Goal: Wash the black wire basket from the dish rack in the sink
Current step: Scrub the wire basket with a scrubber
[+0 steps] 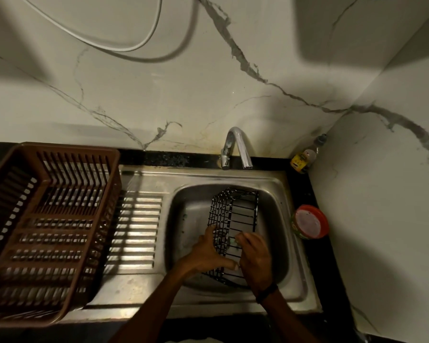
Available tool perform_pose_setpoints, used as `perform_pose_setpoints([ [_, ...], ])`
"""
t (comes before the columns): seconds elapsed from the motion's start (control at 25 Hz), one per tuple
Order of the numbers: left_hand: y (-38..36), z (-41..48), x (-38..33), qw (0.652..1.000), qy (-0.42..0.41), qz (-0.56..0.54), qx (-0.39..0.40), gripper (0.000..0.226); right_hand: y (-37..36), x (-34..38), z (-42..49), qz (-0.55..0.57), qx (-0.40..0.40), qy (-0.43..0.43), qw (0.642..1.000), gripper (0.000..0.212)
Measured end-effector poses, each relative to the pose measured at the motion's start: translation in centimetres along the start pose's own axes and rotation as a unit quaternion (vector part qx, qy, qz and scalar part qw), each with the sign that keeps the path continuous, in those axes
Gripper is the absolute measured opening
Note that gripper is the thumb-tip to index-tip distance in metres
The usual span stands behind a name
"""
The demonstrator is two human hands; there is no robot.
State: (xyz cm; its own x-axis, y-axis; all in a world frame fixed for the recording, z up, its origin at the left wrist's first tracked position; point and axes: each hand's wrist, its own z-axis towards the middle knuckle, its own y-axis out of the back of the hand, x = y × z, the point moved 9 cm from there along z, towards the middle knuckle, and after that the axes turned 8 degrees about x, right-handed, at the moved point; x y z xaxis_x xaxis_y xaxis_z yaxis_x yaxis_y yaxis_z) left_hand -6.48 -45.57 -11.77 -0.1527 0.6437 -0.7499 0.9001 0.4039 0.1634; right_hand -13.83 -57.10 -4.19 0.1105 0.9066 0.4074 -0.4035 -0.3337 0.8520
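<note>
From my remote station, the black wire basket (235,214) is down in the steel sink (183,214). It is tipped on its side in the right half of the basin, with its gridded face turned to the left. My left hand (208,256) is spread wide against the near end of that face. Its fingers lie flat on the mesh and its thumb stretches to the right along the lower wires. My right hand (256,258) sits just beside it on the basket's upper side, fingers curled. At its fingertips there is a small pale-green thing that I take to be a scrub pad (234,241), though the blur there leaves me unsure. The pad touches the wires. A dark band (266,292) circles the right wrist.

The chrome tap (235,147) stands behind the basin, its spout pointing down toward the back rim. To the left, the ribbed drainboard (136,231) runs up to a brown plastic dish rack (67,148), which rests partly on it. On the black bench (317,263) to the right of the sink stands a jar with a red lid (310,221). A small bottle with a yellow label (305,157) is tucked into the corner behind it. A white cable (124,45) loops across the marbled wall (159,95) above.
</note>
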Motion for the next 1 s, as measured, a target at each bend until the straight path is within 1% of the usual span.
perform_pose_setpoints([
  [0.04, -0.3, 0.0, -0.1, 0.999, -0.008, -0.037, 0.006, 0.123, 0.0, 0.1, -0.1, 0.006, 0.01, 0.011, 1.0, 0.03],
  [0.12, -0.6, -0.3, -0.3, 0.995, -0.021, -0.094, -0.006, 0.101, 0.5, 0.1, -0.1, 0.022, 0.025, 0.033, 0.999, 0.031],
  [0.16, -0.8, -0.6, -0.5, 0.994, -0.019, -0.105, -0.017, 0.097, 1.2, -0.1, 0.1, 0.03, 0.019, 0.026, 0.999, 0.03],
  [0.24, -1.0, -0.9, -0.5, 0.99, -0.019, -0.133, -0.043, 0.103, 3.0, -1.2, 0.5, 0.092, -0.024, -0.036, 0.995, 0.026],
  [0.28, -1.2, -0.9, -0.4, 0.987, -0.017, -0.154, -0.05, 0.102, 3.6, -1.5, 0.9, 0.129, -0.049, -0.072, 0.988, 0.025],
  [0.32, -1.3, -0.8, -0.4, 0.984, -0.02, -0.172, -0.052, 0.099, 3.5, -1.2, 1.7, 0.142, -0.054, -0.088, 0.984, 0.023],
  [0.36, -1.4, -0.7, -0.5, 0.982, -0.022, -0.18, -0.054, 0.094, 3.0, 0.0, 2.6, 0.126, -0.035, -0.079, 0.988, 0.022],
  [0.4, -1.3, -0.6, -0.5, 0.982, -0.027, -0.181, -0.054, 0.089, 2.0, 1.4, 3.2, 0.088, 0.001, -0.043, 0.995, 0.024],
  [0.44, -1.1, -0.5, -0.5, 0.981, -0.036, -0.18, -0.056, 0.087, 1.1, 2.7, 3.4, 0.052, 0.036, 0.011, 0.998, 0.028],
  [0.48, -0.9, -0.5, -0.5, 0.982, -0.044, -0.174, -0.055, 0.087, 0.4, 2.9, 3.4, 0.038, 0.064, 0.048, 0.996, 0.03],
  [0.52, -0.8, -0.5, -0.4, 0.983, -0.048, -0.171, -0.053, 0.09, 0.2, 2.4, 3.3, 0.039, 0.08, 0.063, 0.994, 0.032],
  [0.6, -0.7, -0.5, 0.1, 0.984, -0.037, -0.167, -0.044, 0.097, 0.8, 0.0, 2.9, 0.054, 0.059, 0.039, 0.996, 0.03],
  [0.68, -0.8, -0.7, 0.2, 0.984, -0.032, -0.168, -0.046, 0.093, 0.5, 0.0, 2.7, 0.06, 0.068, 0.012, 0.996, 0.025],
  [0.8, -1.1, -0.5, 0.2, 0.98, -0.039, -0.187, -0.046, 0.086, -0.3, 1.2, 3.2, 0.035, 0.096, 0.035, 0.994, 0.032],
  [0.92, -0.7, -0.7, 0.2, 0.982, -0.023, -0.184, -0.04, 0.091, 0.3, -2.5, 2.8, 0.055, 0.077, -0.004, 0.995, 0.037],
  [1.0, -0.6, -0.5, 0.2, 0.982, -0.024, -0.185, -0.034, 0.093, -0.2, -1.6, 2.8, 0.038, 0.088, -0.007, 0.995, 0.037],
])
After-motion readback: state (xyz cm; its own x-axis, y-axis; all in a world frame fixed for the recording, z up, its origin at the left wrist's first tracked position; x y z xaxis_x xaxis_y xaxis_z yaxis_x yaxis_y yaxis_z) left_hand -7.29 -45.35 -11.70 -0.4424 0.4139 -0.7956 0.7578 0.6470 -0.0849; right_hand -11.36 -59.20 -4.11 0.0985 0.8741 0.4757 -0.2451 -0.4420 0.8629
